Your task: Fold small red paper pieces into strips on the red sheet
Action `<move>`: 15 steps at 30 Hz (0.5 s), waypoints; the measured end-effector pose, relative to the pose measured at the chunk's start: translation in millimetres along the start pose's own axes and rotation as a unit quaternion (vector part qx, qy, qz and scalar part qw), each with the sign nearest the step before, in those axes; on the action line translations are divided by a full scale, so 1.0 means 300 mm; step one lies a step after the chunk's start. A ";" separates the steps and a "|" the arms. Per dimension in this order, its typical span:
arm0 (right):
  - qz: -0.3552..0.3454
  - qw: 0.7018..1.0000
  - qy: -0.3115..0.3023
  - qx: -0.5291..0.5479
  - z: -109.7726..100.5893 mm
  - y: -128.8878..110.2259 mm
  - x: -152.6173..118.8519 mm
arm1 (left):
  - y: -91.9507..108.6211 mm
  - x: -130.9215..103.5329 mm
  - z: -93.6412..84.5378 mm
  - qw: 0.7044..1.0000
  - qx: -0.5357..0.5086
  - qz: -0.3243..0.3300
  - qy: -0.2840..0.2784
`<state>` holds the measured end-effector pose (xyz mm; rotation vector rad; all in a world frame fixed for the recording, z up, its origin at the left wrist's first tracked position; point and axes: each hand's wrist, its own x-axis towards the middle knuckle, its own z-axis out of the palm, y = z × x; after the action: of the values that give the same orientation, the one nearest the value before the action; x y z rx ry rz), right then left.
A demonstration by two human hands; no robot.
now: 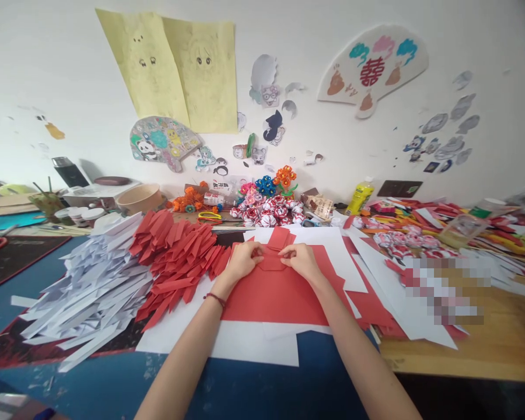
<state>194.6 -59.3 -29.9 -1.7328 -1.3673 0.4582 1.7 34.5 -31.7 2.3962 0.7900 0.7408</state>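
Note:
Both hands meet at a small folded red paper strip (272,261) in the middle of the table. My left hand (245,261) pinches its left end, and my right hand (301,259) pinches the right end. Under them lies a large red paper sheet (275,300), with white paper sheets (262,344) beneath it. Just beyond the fingers, another red paper piece (280,238) rests on the stack. To the left are a heap of folded red paper strips (179,256) and a heap of folded white paper strips (96,291).
Red and white folded balls (273,211) and pipe-cleaner flowers (284,178) stand at the back. Yellow-handled scissors (210,216) lie near them. A yellow bottle (359,197), a clear plastic container (461,227) and paper scraps (420,216) are on the right. A beige bowl (139,199) sits back left.

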 end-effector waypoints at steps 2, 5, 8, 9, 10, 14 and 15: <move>-0.029 0.999 0.008 -0.025 0.003 0.000 -0.004 | 0.003 -0.003 0.005 1.000 0.000 0.016 0.008; -0.055 0.996 0.008 -0.074 0.003 -0.002 -0.008 | 0.011 -0.007 0.007 0.999 0.020 0.038 0.023; -0.072 0.989 0.017 -0.126 0.000 -0.012 -0.019 | 0.025 -0.013 0.000 0.996 0.055 0.069 0.021; -0.089 0.986 0.022 -0.142 0.000 -0.017 -0.024 | 0.031 -0.016 -0.003 0.994 0.069 0.081 0.017; -0.109 0.981 0.026 -0.159 -0.001 -0.023 -0.030 | 0.037 -0.020 -0.007 0.992 0.085 0.093 0.013; -0.188 0.958 0.016 -0.218 -0.002 -0.049 -0.055 | 0.068 -0.042 -0.017 0.979 0.161 0.121 -0.003; -0.201 0.952 0.011 -0.231 -0.002 -0.054 -0.060 | 0.076 -0.047 -0.019 0.977 0.179 0.119 -0.005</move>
<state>179.2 -75.6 -20.5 -1.7371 -1.8637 -0.1206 -2.9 10.9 -18.6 2.8550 0.6848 0.7257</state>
